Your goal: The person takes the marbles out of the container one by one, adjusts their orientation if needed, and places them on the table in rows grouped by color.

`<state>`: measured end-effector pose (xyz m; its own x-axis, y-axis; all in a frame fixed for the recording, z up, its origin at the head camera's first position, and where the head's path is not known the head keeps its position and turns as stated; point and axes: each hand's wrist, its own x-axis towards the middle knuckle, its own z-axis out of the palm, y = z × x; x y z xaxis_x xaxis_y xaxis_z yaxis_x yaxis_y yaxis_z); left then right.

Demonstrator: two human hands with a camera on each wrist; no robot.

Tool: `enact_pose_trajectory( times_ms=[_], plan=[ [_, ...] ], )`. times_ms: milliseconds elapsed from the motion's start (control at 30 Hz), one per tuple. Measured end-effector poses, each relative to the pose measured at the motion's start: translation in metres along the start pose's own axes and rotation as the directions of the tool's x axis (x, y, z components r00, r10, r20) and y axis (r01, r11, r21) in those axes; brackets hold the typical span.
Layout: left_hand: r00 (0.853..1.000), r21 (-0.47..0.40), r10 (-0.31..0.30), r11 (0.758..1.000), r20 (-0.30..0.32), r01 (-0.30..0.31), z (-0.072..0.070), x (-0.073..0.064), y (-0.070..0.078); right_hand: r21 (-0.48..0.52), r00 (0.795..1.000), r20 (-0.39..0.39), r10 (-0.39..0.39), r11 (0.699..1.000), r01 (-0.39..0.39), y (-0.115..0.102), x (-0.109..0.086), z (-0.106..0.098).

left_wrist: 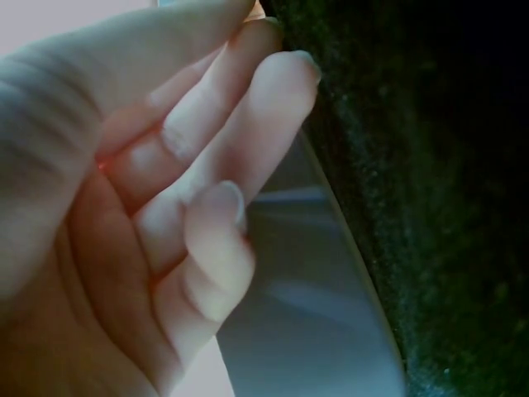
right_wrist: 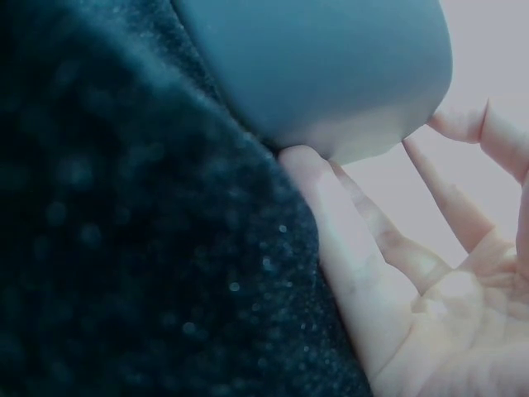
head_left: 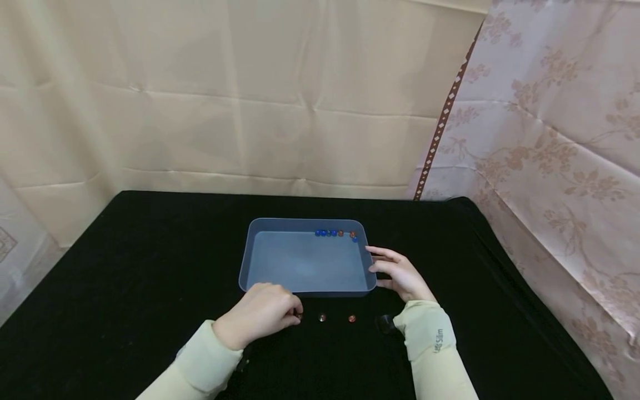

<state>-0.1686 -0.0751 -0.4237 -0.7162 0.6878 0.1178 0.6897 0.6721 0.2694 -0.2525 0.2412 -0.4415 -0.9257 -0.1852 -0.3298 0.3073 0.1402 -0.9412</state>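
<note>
While spread right hand (head_left: 400, 275) touches tray (head_left: 300, 258) at right edge, left hand (head_left: 265, 312) pinches marble (head_left: 299, 316) near front rim

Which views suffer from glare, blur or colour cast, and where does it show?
Head view: fairly even light, a soft sheen on the tray, its marbles too small for fine detail; left wrist: washed-out upper left corner, creases readable on the left hand, black cloth dim and soft; right wrist: bluish cast, blown-out background behind the right hand, black cloth blurred with bright specks.
</note>
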Motion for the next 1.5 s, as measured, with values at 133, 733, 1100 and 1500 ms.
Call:
enact_pose_trajectory(
  times_ms=[133,733,1100,1500],
  plan=[
    [1.000,0.006,-0.001,1.000,-0.006,0.001,0.001,0.000,0.000,0.002,1.000,0.001,-0.004,1.000,0.004,0.000,0.000,0.000],
    [1.000,-0.019,-0.015,1.000,0.011,0.015,-0.002,0.000,0.000,0.011,1.000,0.003,-0.005,1.000,0.005,0.000,0.000,-0.001],
    [0.999,-0.047,-0.038,0.998,0.032,0.039,-0.002,0.000,0.000,0.007,1.000,0.003,-0.011,1.000,0.010,0.002,0.001,0.000],
    [0.991,-0.375,-0.087,0.919,0.104,0.120,-0.018,-0.001,-0.003,0.006,1.000,0.001,-0.018,1.000,0.018,0.002,0.000,0.000]
  ],
)
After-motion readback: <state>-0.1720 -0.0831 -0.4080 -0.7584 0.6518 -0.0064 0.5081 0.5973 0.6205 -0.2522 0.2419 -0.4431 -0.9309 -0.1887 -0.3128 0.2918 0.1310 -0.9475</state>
